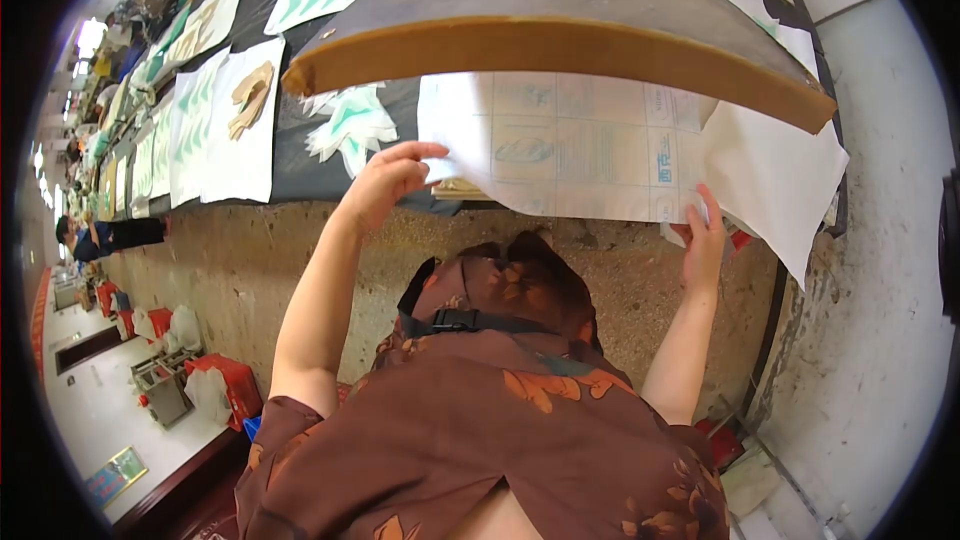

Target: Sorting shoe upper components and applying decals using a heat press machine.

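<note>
A large, thin white paper sheet with faint blue-grey printed lines spans the space between my two hands, its near edge hanging past the table's front. My left hand is closed at the sheet's left edge, with thumb and index finger pinched together. At the near right corner, my right hand pinches the paper between thumb and fingers. The sheet's far part is hidden under a raised board with a thick wooden edge.
Plain white paper droops over the table's right end. Left of the sheet lie green-and-white paper cutouts and a tan piece on white paper. A wall stands close at right. Another person is far left.
</note>
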